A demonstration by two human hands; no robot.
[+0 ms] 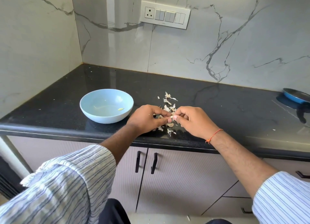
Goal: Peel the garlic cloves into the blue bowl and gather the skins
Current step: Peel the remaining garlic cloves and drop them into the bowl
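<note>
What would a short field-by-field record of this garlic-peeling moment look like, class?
surface: black countertop
left hand: pinches the garlic clove
right hand: pinches the same clove
blue bowl: left of the hands, one peeled clove inside
skins: scattered on the counter around and behind the hands
far right: blue pan
wall: switch panel

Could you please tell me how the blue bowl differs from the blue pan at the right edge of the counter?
The blue bowl is pale blue, while the blue pan is a deeper blue with a dark inside. The bowl is deep and fully in view, left of the left hand and right hand; the pan is shallow and cut off by the frame. Both stand upright on the black counter.
</note>
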